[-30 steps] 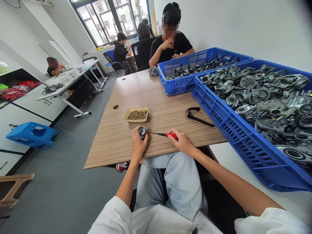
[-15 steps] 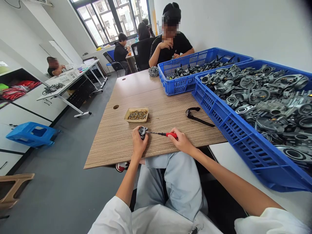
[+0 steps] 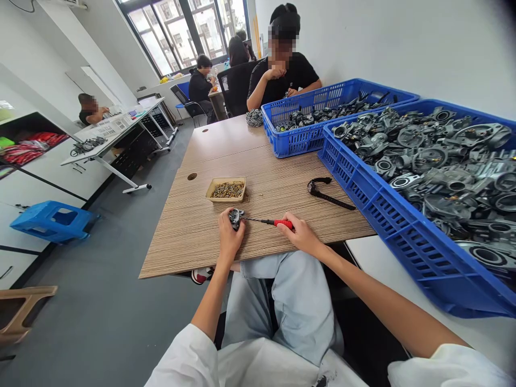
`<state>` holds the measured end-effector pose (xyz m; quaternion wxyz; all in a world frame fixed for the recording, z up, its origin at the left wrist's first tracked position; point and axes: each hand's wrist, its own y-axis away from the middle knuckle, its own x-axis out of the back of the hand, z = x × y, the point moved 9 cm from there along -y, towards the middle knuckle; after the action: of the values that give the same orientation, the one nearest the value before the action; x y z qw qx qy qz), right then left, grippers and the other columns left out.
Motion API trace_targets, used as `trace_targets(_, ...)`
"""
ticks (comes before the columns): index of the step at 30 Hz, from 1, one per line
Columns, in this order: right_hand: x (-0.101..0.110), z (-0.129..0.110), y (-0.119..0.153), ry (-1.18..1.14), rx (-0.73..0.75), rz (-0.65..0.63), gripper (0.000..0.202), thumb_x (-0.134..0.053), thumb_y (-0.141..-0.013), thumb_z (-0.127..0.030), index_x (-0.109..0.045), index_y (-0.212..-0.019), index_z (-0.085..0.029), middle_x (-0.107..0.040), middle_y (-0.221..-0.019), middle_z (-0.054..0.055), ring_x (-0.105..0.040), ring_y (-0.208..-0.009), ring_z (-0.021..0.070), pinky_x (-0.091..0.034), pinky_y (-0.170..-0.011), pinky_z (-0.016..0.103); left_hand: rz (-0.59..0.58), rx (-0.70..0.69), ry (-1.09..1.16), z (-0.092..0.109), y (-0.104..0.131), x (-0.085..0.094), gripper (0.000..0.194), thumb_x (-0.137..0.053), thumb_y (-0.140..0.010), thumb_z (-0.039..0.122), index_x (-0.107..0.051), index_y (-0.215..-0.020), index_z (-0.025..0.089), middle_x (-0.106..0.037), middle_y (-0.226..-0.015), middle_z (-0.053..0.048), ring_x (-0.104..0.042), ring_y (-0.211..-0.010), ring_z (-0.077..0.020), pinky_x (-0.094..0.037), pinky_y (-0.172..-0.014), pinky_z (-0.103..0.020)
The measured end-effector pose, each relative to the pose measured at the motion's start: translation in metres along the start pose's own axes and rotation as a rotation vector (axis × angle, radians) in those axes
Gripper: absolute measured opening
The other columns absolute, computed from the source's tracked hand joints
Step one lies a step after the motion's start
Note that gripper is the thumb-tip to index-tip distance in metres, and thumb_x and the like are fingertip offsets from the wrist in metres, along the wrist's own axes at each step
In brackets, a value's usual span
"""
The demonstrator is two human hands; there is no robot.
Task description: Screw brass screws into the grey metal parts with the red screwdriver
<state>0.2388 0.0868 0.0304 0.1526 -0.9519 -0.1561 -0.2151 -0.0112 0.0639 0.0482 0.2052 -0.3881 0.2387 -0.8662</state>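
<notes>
My left hand (image 3: 230, 236) is closed round a small grey metal casting (image 3: 235, 217) at the near part of the wood-grain table (image 3: 177, 236). In my right hand (image 3: 300, 232) is the red handle of a screwdriver (image 3: 264, 221), its dark shaft pointing left. The screwdriver's tip meets the right side of the casting; what it touches there is too small to make out. Just beyond my left hand stands a cream tray (image 3: 207, 192) of small brass-coloured screws (image 3: 228, 190). A loose screw (image 3: 260, 194) lies right of the tray.
A black wristwatch (image 3: 330, 198) lies on the right of the table. Two blue crates, a near one (image 3: 363, 199) and a far one (image 3: 298, 141), hold many metal castings. Across the table a person (image 3: 298, 75) sits beside a grey bundle (image 3: 253, 117).
Almost nothing differs. My hands, the casting and the screwdriver keep the same places; the person across has shifted the head and raised hand slightly.
</notes>
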Motion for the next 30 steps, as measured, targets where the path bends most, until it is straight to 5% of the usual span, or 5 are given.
trace_targets(10, -0.0019, -0.0014, 0.0028, 0.006, 0.022, -0.014, 0.021, -0.060, -0.095, -0.039, -0.047, -0.105, -0.025, -0.061, -0.075, -0.003, -0.054, -0.061, 0.0173, -0.039, -0.063, 0.029, -0.006, -0.011, 0.002, 0.0016, -0.0001, 0.0000, 0.047, -0.063, -0.090, 0.017, -0.049, -0.134, 0.024, -0.059, -0.127, -0.011, -0.054, -0.122, -0.0281, -0.044, -0.109, -0.049)
trace_targets(22, 0.0031, -0.0021, -0.0008, 0.021, 0.014, 0.042, 0.030, -0.050, -0.102, -0.048, -0.047, -0.084, -0.024, -0.048, -0.065, -0.005, -0.046, -0.057, 0.0151, -0.032, -0.060, 0.028, -0.013, -0.001, 0.004, 0.0026, -0.0004, 0.0006, 0.044, -0.063, -0.090, 0.017, -0.049, -0.132, 0.023, -0.059, -0.125, -0.011, -0.054, -0.120, -0.0278, -0.044, -0.108, -0.047)
trace_targets(30, -0.0027, 0.0036, 0.0023, 0.013, 0.023, -0.004, 0.022, -0.060, -0.095, -0.039, -0.045, -0.106, -0.026, -0.061, -0.078, -0.003, -0.054, -0.059, 0.0167, -0.038, -0.061, 0.028, -0.013, -0.006, 0.001, 0.0011, -0.0007, -0.0002, 0.045, -0.063, -0.090, 0.017, -0.049, -0.132, 0.024, -0.059, -0.125, -0.011, -0.055, -0.120, -0.0280, -0.045, -0.108, -0.048)
